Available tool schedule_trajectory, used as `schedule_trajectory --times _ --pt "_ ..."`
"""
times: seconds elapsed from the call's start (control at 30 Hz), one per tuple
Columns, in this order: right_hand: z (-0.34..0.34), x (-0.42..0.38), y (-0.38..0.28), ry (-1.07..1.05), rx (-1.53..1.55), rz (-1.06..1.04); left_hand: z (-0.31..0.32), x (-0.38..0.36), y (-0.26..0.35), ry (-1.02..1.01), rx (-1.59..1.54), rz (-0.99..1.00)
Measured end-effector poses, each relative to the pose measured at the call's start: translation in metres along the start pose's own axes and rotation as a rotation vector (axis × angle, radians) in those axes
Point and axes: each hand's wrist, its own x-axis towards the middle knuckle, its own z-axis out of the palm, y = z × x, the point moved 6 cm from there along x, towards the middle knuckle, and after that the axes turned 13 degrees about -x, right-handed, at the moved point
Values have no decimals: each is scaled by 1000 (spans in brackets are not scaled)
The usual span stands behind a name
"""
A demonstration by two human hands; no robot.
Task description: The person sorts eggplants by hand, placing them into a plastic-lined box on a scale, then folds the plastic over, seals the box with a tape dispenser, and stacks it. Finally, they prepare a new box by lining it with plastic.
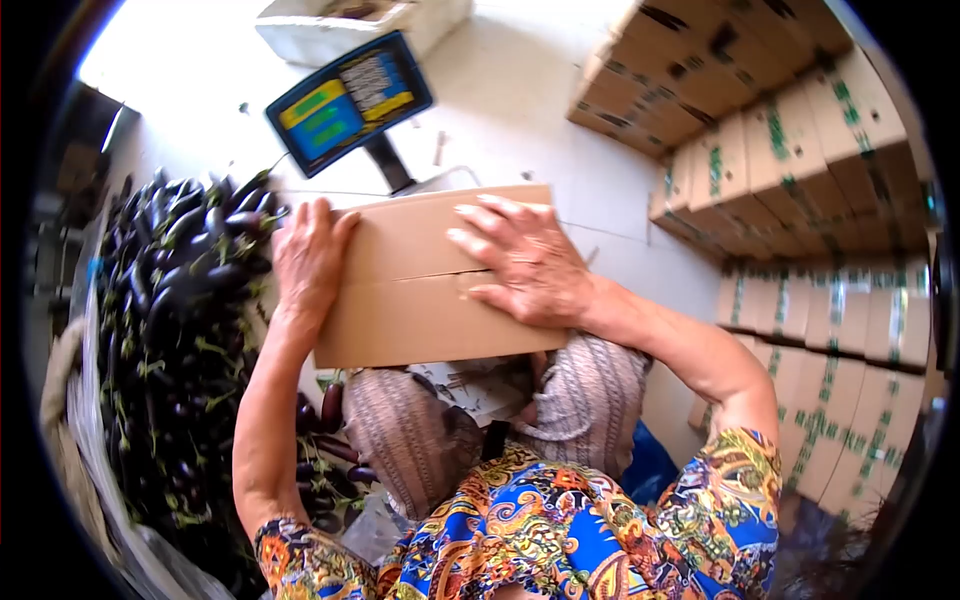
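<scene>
A closed cardboard box sits in front of my knees, its two top flaps meeting along a middle seam. My left hand lies over the box's left edge with fingers stretched toward the far corner. Flat on the right part of the flaps rests my right hand, its fingers spread and the thumb near the seam. Just beyond the box stands a scale's display on a dark post; the box hides most of the scale.
A large heap of eggplants lies on my left beside plastic sheeting. Stacked cartons with green markings line the right side. A white foam box stands at the back on the pale floor.
</scene>
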Motion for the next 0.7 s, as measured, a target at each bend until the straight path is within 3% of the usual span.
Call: schedule_trajectory --times 0.03,0.17,0.2,0.23,0.27,0.3,0.33,0.37,0.4,0.43,0.5,0.57,0.63,0.7 --pt "0 0 0 -5 -12 -1 7 -2 2 157 40 202" --pt "7 -8 5 75 23 15 15 -5 8 21 121 328" --pt "3 -11 13 138 192 47 15 -5 6 20 135 346" --pt "-11 -16 31 312 384 147 15 -4 2 19 149 369" --pt "-2 -56 85 529 364 482 16 -4 -2 18 207 466" --pt "10 -89 120 436 594 808 12 -5 2 12 122 390" --pt "25 -127 150 343 523 1003 9 -4 4 4 66 323" --pt "34 -165 168 407 296 910 9 -3 5 0 10 256" --pt "63 -215 180 286 174 911 10 -3 1 -3 9 258" --pt "94 -273 185 -20 97 984 10 -2 -1 5 -39 201" --pt "138 -366 162 -329 -23 1308 8 -2 0 0 -61 207" --pt "164 -416 110 -710 173 1437 5 -2 8 18 -155 92" --pt "193 -453 67 -703 -76 1375 5 -2 7 31 -136 135" --pt "212 -464 54 -599 -13 1550 6 -2 5 36 -146 130"
